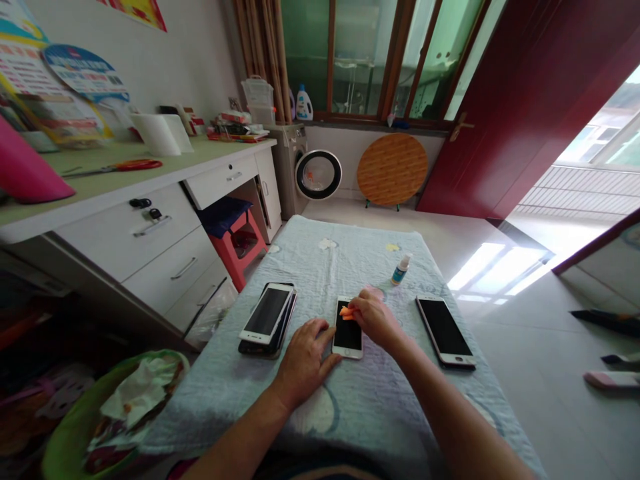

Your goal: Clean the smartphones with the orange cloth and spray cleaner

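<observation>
A white smartphone (349, 343) with a dark screen lies flat on the cloth-covered table, between my two hands. My left hand (309, 353) rests along its left edge, fingers stretched out and the thumb near its lower corner. In my right hand (373, 317) a small orange cloth (346, 312) is pinched against the upper part of the screen. To the left, another white phone (269, 312) lies on top of a dark phone (260, 349). Over on the right lies a larger phone (447, 332) with a white front. A small spray bottle (401, 269) stands upright beyond my right hand.
A pale blue cloth (305, 257) covers the table. On the left stands a desk (165, 263) with drawers, and a green bin (60, 433) sits below it. Past the table are a pink stool (235, 247), a washing machine with its door (343, 177) swung out, and a round wooden tabletop (393, 168).
</observation>
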Available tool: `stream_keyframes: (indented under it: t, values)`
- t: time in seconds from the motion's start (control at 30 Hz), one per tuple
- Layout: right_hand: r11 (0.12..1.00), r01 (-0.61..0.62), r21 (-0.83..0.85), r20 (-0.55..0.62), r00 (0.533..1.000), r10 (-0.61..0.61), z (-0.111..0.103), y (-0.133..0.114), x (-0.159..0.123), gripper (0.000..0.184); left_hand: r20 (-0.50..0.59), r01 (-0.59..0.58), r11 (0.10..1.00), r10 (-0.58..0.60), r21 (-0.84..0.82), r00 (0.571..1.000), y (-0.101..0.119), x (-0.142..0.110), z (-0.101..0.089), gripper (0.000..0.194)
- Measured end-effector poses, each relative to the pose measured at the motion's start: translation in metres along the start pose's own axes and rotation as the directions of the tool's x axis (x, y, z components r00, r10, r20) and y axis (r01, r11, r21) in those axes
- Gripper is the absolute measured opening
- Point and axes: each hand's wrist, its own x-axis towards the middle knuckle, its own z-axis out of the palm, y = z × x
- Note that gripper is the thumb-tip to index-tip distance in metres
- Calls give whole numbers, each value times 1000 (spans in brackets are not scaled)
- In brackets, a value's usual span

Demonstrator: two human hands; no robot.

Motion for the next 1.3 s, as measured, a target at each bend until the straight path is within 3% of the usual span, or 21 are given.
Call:
stream_keyframes:
  t: [0.17,0.3,0.5,0.7,0.83,1.0,1.13,1.3]
  values:
    - [996,-75,-54,-38,997,73,3,6,31,26,-8,3,1000,-3,-10,1000,0,0,0,42]
    - [996,-70,-56,-40,997,68,10,-6,32,29,-8,2,1000,-3,-25,1000,0,-1,0,42]
    - [999,45,27,-13,999,-45,18,-27,0,25,-46,10,999,-13,-50,999,1,-2,0,36]
    - [974,95,208,21,995,-101,14,-33,-41,22,-112,-5,999,0,-46,994,-4,-4,9,35]
    - [959,97,267,86,989,-123,3,-27,-60,21,-121,-5,1000,3,-22,993,-6,-3,10,41]
    - [982,3,191,127,991,-28,-15,-6,-69,28,-37,13,1000,-13,3,999,-2,-1,4,41]
    - [993,-99,66,-19,995,101,-23,6,-61,26,-15,23,1000,-24,-10,1000,2,0,0,40]
    - [980,-196,-20,-205,961,188,-8,12,-51,21,-9,141,990,-141,-19,990,11,4,0,51]
